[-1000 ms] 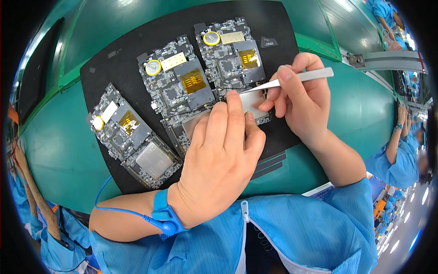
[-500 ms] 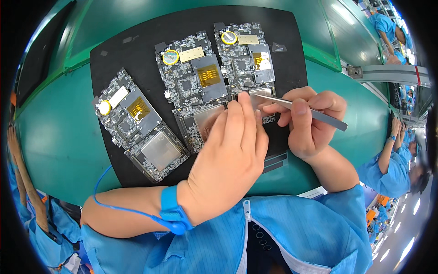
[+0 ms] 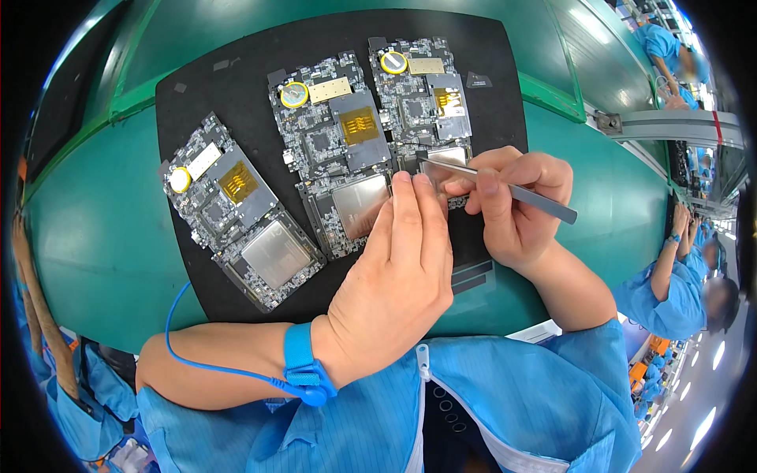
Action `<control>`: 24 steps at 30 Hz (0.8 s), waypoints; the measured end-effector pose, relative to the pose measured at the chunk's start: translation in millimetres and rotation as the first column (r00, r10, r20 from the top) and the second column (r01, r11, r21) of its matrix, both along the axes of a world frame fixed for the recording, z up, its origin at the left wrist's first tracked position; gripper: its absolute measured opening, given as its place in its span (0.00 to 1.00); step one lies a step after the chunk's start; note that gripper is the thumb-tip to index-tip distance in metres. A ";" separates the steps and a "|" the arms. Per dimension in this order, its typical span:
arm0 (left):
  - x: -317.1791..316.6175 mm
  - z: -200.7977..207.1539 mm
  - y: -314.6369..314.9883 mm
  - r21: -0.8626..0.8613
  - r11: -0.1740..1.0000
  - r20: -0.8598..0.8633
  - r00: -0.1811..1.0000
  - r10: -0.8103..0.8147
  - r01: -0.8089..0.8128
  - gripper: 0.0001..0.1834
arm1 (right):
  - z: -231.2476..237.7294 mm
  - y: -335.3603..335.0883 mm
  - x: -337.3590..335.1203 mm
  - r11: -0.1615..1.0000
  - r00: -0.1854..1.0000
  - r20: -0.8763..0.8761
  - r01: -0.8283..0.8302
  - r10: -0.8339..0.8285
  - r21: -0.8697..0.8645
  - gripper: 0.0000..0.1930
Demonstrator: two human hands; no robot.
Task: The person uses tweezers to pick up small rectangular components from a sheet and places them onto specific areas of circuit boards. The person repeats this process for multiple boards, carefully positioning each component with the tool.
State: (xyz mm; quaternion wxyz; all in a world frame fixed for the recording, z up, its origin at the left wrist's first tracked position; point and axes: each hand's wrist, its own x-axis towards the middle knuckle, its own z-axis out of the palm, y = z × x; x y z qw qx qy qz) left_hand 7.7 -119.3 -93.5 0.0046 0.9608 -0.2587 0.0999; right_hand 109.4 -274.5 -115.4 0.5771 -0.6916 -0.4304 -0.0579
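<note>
My left hand [image 3: 404,272] lies flat over the lower part of the right circuit board [image 3: 416,112], fingers stretched out side by side. Its fingertips rest by the board's silver shield, partly hiding it. Pinched in my right hand [image 3: 516,206] is a pair of grey metal tweezers [image 3: 546,203]. Their tip reaches to the shield's upper left edge, near a small black connector; whether the tip grips anything is too small to tell. To the left are a middle circuit board [image 3: 322,142] and a tilted left circuit board [image 3: 214,214], each with a yellow-rimmed coin cell and amber tape.
All the boards lie on a black mat [image 3: 501,94] over a green tabletop [image 3: 87,229]. Dark strips [image 3: 473,277] sit by the mat's near edge. A blue wrist-strap cord [image 3: 169,323] runs from my left wrist. Co-workers in blue appear at both sides.
My left hand has drawn back a little toward me, uncovering more of the middle board's shield. My right hand has shifted left with the tweezers, whose tip has moved to the shield's upper left edge.
</note>
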 end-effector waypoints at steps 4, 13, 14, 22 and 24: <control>-1.7 -0.2 0.0 0.014 1.000 0.030 1.000 -0.003 0.002 0.24 | 3.6 -6.5 -3.4 0.999 0.997 -0.070 -0.009 0.012 0.045 0.04; -46.5 13.4 5.3 -0.233 0.867 -0.231 0.841 -0.489 0.440 0.23 | 48.3 -47.3 -49.5 0.977 0.691 -0.719 0.196 -0.076 0.084 0.08; -48.0 8.1 3.2 -0.249 0.854 -0.214 0.833 -0.509 0.458 0.23 | 42.9 -60.8 -61.6 0.981 0.678 -0.727 0.191 -0.110 0.030 0.07; -32.0 11.8 -23.0 -0.079 0.864 -0.226 0.835 -0.501 0.497 0.29 | 5.3 -109.0 -106.9 0.940 0.692 -0.675 0.342 -0.256 -0.005 0.09; -33.5 12.5 -23.8 -0.075 0.866 -0.230 0.836 -0.498 0.495 0.29 | 2.2 -107.7 -110.1 0.941 0.718 -0.641 0.339 -0.269 -0.016 0.09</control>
